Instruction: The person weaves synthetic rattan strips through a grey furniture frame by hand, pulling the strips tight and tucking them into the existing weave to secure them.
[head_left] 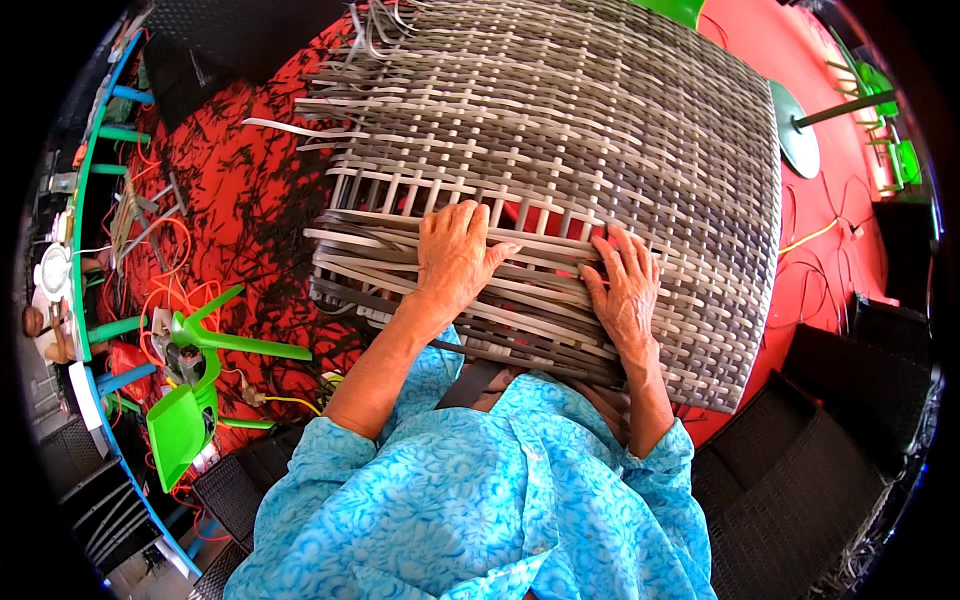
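Note:
A large woven panel (560, 110) of grey and brown flat plastic strips lies in front of me. Near its close edge is an unfilled gap, where bare lengthwise strips cross and red floor shows through. A loose bundle of crosswise strips (370, 265) runs along the near side of this gap. My left hand (457, 255) is closed over the bundle, fingertips at the gap and thumb pointing right. Further right, my right hand (628, 285) grips the same strips with bent fingers and thumb. The undersides of both hands' fingers are hidden.
Loose strip ends (320, 100) stick out at the panel's left. Dark offcuts litter the red floor (225, 170). A green plastic chair-like piece (180, 425) and orange cords stand left. Dark woven furniture (800, 470) fills the lower right; a round-based stand (797, 130) is beyond the panel.

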